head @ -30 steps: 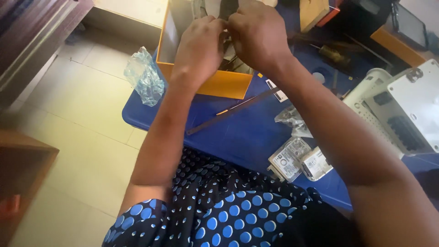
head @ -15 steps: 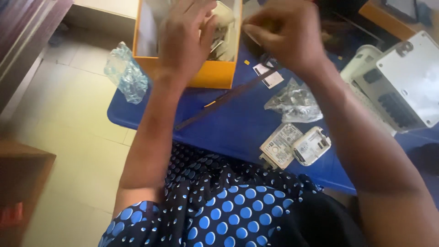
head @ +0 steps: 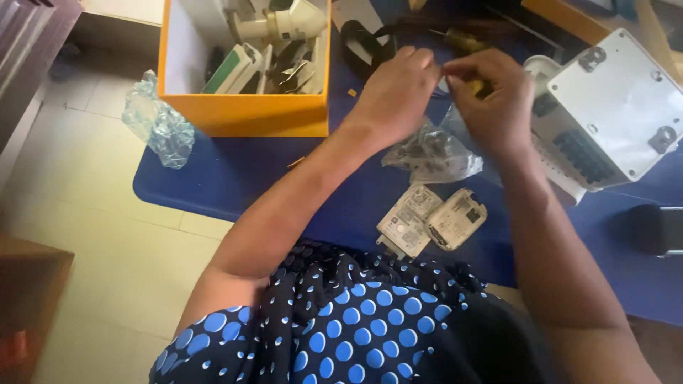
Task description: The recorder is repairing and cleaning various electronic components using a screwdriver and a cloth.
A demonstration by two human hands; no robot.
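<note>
My left hand [head: 393,94] and my right hand [head: 492,99] meet fingertip to fingertip over the blue table [head: 235,178]. Both pinch the top of a clear plastic bag [head: 430,153] of small dark parts, which hangs down between them onto the table. A small yellow bit shows at my right fingers; what it is cannot be told. Two flat silver drive units [head: 409,219] [head: 459,217] lie side by side just below the bag, near the table's front edge.
An orange box [head: 242,117] of white and grey parts stands at the back left. A crumpled clear bag [head: 156,126] hangs off the table's left edge. A white plastic enclosure [head: 619,107] sits right, a black object [head: 658,229] below it. Tiled floor lies left.
Both hands have left the orange box and moved right, coming together over the clear bag. The view has shifted, so the box now sits further left.
</note>
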